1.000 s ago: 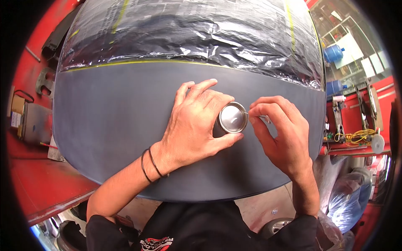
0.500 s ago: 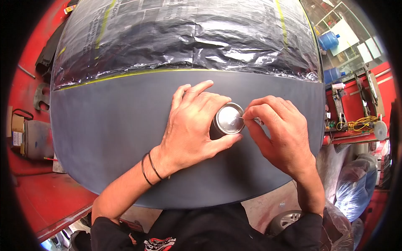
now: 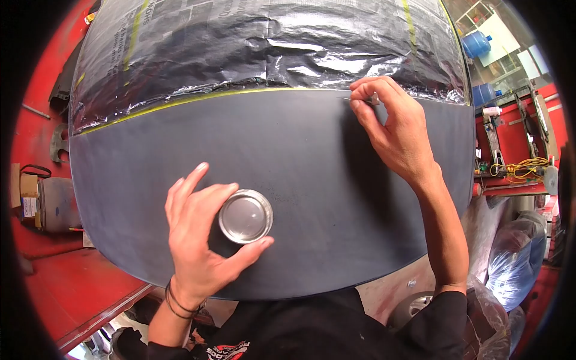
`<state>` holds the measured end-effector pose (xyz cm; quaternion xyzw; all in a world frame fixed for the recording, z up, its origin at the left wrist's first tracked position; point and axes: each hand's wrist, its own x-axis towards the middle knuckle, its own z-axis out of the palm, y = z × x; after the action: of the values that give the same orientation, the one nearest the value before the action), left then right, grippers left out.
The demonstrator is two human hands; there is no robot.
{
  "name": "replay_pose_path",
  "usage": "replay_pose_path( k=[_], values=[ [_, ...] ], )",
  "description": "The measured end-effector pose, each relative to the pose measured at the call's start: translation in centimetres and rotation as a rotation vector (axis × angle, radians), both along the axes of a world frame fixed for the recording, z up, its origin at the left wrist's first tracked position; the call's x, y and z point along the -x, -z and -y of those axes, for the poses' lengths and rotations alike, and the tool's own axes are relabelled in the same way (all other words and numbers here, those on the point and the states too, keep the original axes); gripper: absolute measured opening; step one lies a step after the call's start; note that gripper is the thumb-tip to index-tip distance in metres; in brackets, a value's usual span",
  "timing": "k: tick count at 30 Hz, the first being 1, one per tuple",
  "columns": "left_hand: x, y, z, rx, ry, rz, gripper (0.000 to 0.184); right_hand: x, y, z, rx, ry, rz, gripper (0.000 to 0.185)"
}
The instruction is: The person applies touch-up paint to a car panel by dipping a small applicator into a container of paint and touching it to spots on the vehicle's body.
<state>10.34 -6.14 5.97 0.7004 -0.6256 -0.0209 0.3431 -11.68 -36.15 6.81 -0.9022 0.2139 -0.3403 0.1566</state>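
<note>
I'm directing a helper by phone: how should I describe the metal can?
Find the wide dark gray panel, just below the crinkled plastic sheeting in the view. On the panel's lower half, the left hand grips a small metal can between thumb and fingers. Its shiny, silver, circular rim sets it apart from the matte panel.

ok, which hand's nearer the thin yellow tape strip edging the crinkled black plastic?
Right. The right hand is close to the tape strip, near its visible right end; the left hand is farther off, toward the body, around the round silver metal can.
</note>
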Motion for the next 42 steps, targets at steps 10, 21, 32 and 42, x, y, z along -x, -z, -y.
replay_pose_path(
  k=[10,21,32,42],
  values=[
    [0.6,-0.1,-3.4,-0.042,-0.122,-0.063,0.08,-0.4,1.3,0.0,-0.001,0.041,-0.042,0.013],
    [0.4,-0.2,-3.3,-0.024,-0.097,-0.046,0.084,-0.4,1.4,0.1,0.005,0.041,-0.048,0.013],
    [0.0,0.0,-3.0,-0.023,-0.1,-0.044,0.083,-0.4,1.3,0.1,-0.013,0.052,-0.046,0.012],
    [-0.2,0.1,-1.6,0.01,-0.052,-0.018,0.08,-0.2,-1.8,-2.9,0.001,0.015,0.063,0.012]
  ],
)
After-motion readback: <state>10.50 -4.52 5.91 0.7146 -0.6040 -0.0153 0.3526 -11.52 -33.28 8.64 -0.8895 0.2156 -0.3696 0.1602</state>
